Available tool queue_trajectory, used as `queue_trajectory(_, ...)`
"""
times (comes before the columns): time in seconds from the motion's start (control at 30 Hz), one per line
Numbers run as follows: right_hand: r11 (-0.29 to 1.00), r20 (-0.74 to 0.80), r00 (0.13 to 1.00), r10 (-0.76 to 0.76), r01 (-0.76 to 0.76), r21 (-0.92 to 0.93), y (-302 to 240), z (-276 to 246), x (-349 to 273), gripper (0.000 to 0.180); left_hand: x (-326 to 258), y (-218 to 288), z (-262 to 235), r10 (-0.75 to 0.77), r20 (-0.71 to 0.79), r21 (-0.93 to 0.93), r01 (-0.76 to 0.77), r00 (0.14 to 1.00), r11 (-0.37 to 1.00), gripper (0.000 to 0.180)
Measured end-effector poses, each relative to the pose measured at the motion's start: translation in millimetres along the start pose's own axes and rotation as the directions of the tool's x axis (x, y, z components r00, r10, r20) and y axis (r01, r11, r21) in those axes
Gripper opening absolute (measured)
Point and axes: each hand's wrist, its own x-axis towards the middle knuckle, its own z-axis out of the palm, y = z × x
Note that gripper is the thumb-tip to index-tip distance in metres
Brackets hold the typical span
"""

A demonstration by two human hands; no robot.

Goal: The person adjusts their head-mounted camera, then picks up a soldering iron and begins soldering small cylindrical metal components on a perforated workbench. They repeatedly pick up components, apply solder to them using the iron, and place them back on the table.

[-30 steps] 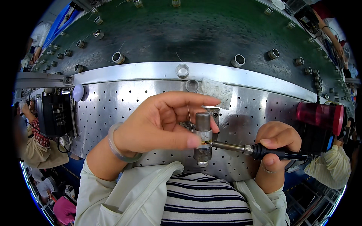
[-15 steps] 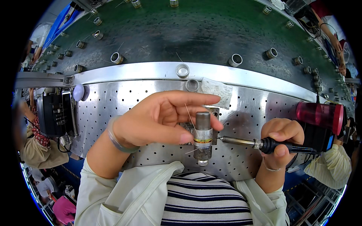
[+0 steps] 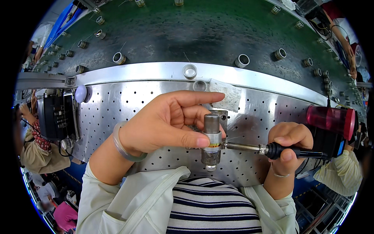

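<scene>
My left hand (image 3: pixel 165 126) is closed on a small metal ring (image 3: pixel 215 137) with a yellow band. Its thumb presses the ring's front and other fingers curl behind, while the index finger stretches out above. The ring sits around an upright-looking dark metal post (image 3: pixel 211 123) with a rounded, shiny lower end. Fine wires (image 3: pixel 233 139) stick out at the ring's right side. Wrapped around the black handle of a soldering iron (image 3: pixel 246 147), my right hand (image 3: pixel 291 142) holds it level. The iron's tip is at the ring's right edge; whether it touches is too small to tell.
Beyond the perforated metal worktop (image 3: pixel 128 105) runs a green conveyor belt (image 3: pixel 175 39) carrying several metal rings. A clear ring (image 3: pixel 190 71) sits on the metal rail. A whitish pad (image 3: pixel 228 95) lies behind the post. A red transparent container (image 3: pixel 331 119) stands right; black equipment (image 3: pixel 54 117) stands left.
My left thumb has moved right onto the ring, which appears turned: its wires now show on the right instead of the left. The iron's tip is closer to the ring. Belt rings shifted slightly left.
</scene>
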Motion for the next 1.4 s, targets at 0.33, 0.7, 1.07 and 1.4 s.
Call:
queue_trajectory(0.33,0.996,0.06,0.997,-0.056,0.06,-0.066,2.8,-3.3,0.8,0.025,-0.7,1.1,0.6,-0.005,0.006,-0.003,0.005,1.0,1.0,0.078)
queue_trajectory(0.7,0.98,0.178,0.977,-0.12,0.146,-0.138,1.3,-9.8,3.2,0.025,0.9,0.3,1.8,0.006,0.008,-0.004,-0.006,1.0,1.0,0.078)
queue_trajectory(1.07,0.988,0.075,0.992,-0.1,0.107,-0.109,-1.5,-10.4,-1.2,0.027,0.5,0.9,13.1,0.022,-0.064,-0.001,-0.022,0.998,1.0,0.077)
queue_trajectory(1.4,0.978,0.154,0.981,-0.116,0.14,-0.153,-0.4,-14.9,0.7,0.026,3.3,1.2,20.4,0.022,-0.085,0.006,-0.021,0.996,1.0,0.076)
